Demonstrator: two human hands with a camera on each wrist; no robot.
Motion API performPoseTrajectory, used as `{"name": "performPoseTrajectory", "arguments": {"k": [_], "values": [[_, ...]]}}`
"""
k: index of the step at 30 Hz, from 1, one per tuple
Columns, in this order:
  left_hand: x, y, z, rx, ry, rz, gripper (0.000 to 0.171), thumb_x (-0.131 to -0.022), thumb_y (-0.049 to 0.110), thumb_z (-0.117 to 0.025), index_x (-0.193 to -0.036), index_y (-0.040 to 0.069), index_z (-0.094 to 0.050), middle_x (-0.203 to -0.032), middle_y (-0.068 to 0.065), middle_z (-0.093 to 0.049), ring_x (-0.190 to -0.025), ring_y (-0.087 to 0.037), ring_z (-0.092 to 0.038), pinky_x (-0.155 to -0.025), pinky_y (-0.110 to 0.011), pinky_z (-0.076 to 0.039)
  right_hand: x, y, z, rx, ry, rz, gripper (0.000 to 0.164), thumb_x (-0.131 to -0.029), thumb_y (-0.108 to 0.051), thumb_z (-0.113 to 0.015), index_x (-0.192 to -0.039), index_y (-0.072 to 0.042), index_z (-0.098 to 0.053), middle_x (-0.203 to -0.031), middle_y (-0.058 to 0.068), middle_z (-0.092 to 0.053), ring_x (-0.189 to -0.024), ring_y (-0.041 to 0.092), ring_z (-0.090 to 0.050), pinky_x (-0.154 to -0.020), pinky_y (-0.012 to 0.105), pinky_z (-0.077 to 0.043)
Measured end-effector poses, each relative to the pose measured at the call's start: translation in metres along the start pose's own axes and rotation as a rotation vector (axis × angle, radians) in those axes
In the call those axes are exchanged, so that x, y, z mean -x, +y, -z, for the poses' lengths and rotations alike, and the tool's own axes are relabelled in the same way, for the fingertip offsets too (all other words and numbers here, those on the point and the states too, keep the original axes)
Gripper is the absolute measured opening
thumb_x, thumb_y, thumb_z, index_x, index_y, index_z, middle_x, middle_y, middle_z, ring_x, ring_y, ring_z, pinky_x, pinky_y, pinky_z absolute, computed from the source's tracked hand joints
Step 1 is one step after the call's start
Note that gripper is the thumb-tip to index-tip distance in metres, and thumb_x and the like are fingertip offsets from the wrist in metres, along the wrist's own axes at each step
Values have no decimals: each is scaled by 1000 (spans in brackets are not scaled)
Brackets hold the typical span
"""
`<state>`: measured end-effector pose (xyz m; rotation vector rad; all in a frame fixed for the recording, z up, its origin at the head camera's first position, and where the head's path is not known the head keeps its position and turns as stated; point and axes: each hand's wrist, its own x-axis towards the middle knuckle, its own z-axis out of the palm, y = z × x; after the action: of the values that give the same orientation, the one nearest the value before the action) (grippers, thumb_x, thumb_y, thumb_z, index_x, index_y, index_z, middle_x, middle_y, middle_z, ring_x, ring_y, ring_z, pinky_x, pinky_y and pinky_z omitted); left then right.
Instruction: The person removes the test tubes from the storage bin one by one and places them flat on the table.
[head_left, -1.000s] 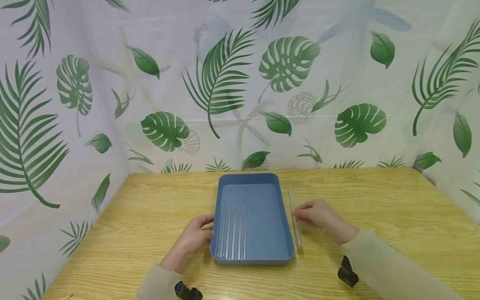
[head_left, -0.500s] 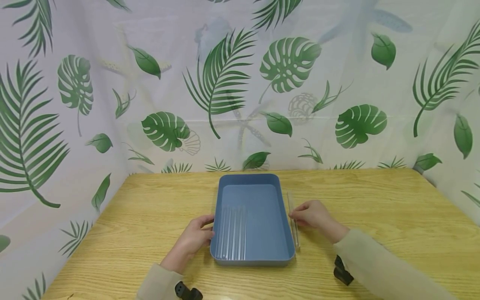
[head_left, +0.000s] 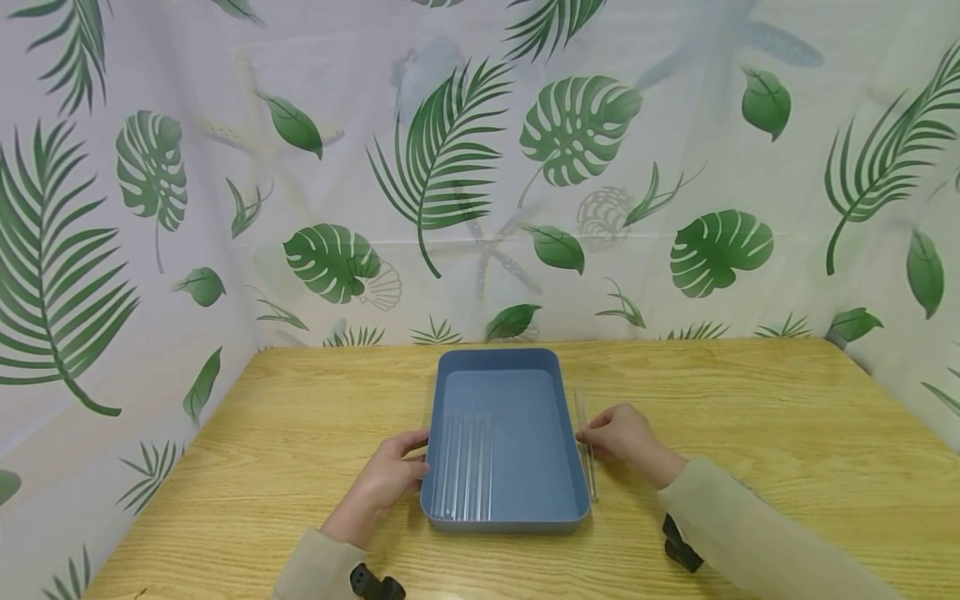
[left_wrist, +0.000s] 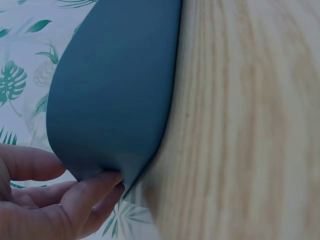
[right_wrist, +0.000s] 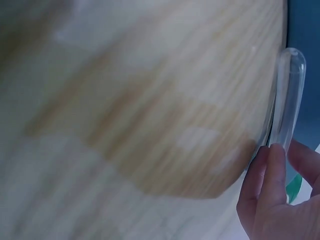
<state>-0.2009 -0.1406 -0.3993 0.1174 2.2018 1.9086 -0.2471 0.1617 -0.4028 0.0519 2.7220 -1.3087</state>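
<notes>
White backdrop [head_left: 645,283] with green leaf prints fills the upper half, 9 through 3 o'clock. Wood-grain table [head_left: 720,400] below it. Blue tray [head_left: 532,450], rectangular, walled, flat on the table around centre, long sides running 12 to 6. Clock positions from here are around the tray. Beige right sleeve [head_left: 757,525] comes in from 4 o'clock, beige left sleeve [head_left: 318,567] from 8. Left hand [head_left: 386,475] between 8 and 9, unclenched, fingertips touching the tray's outer wall. Right hand [head_left: 626,437] at 3, just outside the tray. Row of clear tubes [head_left: 468,467] inside the tray toward 8 o'clock, lying side by side, lengthwise 12 to 6, exact count hard to tell. Black wrist devices at both cuffs: right device [head_left: 681,546] at 4, left device [head_left: 375,583] between 7 and 8. Single tube [right_wrist: 290,100], clear, rounded end showing, pinched between right thumb and fingers, just beside the 3 o'clock wall, roughly parallel to it; contact with tray or table, can't tell.
</notes>
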Motion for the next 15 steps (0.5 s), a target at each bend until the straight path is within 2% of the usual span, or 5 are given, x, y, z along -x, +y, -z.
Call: {"name": "performPoseTrajectory", "arguments": {"k": [15], "values": [[0,0,0,-8,6,6,49,-81,-14,-40,-129,-13,-32,-130,-30,-33,-112,-38,-43,-81,-40,-46,2,-3,-1,41,8,-8,17,-76,-9,-67,-75,8,-66,-62,5,-60,-52,12,-54,-50,27,-47]]}}
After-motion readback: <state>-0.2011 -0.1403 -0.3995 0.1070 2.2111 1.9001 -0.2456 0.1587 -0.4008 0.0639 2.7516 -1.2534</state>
